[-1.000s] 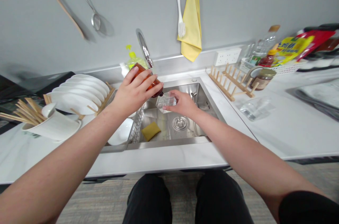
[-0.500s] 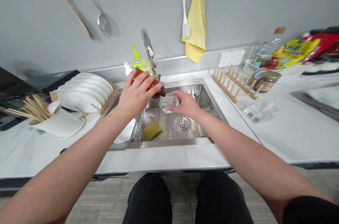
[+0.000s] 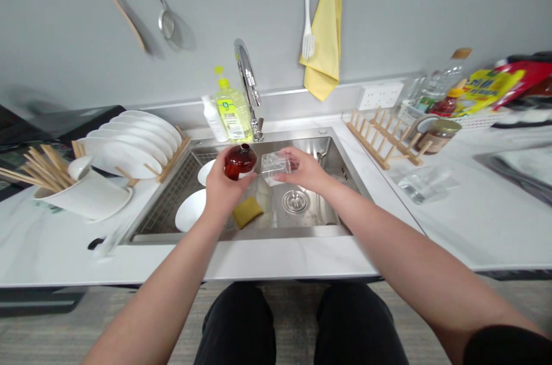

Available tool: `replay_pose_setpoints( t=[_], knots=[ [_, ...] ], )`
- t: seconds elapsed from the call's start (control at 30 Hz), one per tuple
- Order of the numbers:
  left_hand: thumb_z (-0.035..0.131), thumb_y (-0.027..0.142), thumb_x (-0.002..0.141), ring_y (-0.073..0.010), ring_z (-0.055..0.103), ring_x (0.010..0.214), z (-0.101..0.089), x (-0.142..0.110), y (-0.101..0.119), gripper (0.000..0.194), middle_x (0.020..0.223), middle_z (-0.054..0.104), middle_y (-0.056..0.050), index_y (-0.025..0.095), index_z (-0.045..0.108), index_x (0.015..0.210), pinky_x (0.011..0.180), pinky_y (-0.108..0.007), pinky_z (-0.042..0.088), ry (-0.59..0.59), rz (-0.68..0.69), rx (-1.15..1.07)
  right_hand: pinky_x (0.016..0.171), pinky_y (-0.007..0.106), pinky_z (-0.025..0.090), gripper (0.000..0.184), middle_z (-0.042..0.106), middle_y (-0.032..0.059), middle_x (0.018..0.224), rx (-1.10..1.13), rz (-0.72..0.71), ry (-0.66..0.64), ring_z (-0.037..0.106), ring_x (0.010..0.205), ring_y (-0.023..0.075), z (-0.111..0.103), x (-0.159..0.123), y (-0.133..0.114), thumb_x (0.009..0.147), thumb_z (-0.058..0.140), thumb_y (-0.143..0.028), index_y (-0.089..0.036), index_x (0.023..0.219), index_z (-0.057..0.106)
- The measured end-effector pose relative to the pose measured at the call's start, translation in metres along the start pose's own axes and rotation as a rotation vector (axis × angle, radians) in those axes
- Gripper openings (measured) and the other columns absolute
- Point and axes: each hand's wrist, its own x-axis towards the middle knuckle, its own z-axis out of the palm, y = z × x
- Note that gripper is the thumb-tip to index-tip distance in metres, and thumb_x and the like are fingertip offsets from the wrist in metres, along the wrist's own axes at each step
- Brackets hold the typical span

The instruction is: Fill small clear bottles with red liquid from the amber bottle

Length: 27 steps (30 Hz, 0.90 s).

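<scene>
My left hand is wrapped round a reddish-brown bottle with a dark neck, held nearly upright above the sink. In my right hand is a clear container, perhaps a small cup or box, gripped at its right side and tilted. The bottle and the container are close together but apart. Below them a yellow sponge lies on the sink floor, left of the drain. White dishes sit in the left part of the sink, partly behind my left hand.
Behind the sink stand a faucet, a yellow-green soap bottle and a white bottle. Plates fill a rack at left, beside a chopstick holder. A wooden rack and a jar stand at right.
The bottle was tipped with its neck toward the clear container; now it is turned nearly upright. My left hand has moved lower. My right hand has barely moved.
</scene>
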Motion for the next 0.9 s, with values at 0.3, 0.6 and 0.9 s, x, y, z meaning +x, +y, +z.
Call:
replay_pose_setpoints(
  t=[0.3, 0.6, 0.9],
  knots=[
    [0.098, 0.042, 0.081, -0.0327, 0.081, 0.112, 0.023, -0.009, -0.02, 0.073, 0.128, 0.083, -0.011, 0.024, 0.067, 0.144, 0.105, -0.048, 0.064, -0.039, -0.388, -0.21, 0.101, 0.047, 0.064, 0.066, 0.076, 0.0029, 0.115, 0.243, 0.051, -0.09, 0.077, 0.107, 0.0269, -0.008, 0.001, 0.013, 0.073, 0.105, -0.039, -0.028, 0.121, 0.061],
    [0.097, 0.054, 0.08, -0.0389, 0.08, 0.117, 0.021, -0.01, -0.029, 0.081, 0.131, 0.083, -0.013, 0.026, 0.066, 0.149, 0.106, -0.052, 0.061, -0.087, -0.379, -0.143, 0.091, 0.04, 0.065, 0.075, 0.075, 0.001, 0.107, 0.262, 0.112, -0.023, 0.076, 0.1, 0.0257, -0.02, -0.02, -0.027, 0.064, 0.109, -0.047, -0.029, 0.121, 0.063],
    [0.096, 0.057, 0.078, -0.0393, 0.079, 0.124, 0.012, -0.015, -0.023, 0.084, 0.134, 0.082, -0.013, 0.024, 0.066, 0.149, 0.111, -0.052, 0.061, -0.118, -0.329, -0.243, 0.107, 0.046, 0.059, 0.076, 0.078, 0.0067, 0.119, -0.017, 0.059, 0.241, 0.075, 0.113, 0.0304, -0.07, -0.149, -0.066, 0.067, 0.107, -0.061, -0.026, 0.123, 0.07]
  ],
)
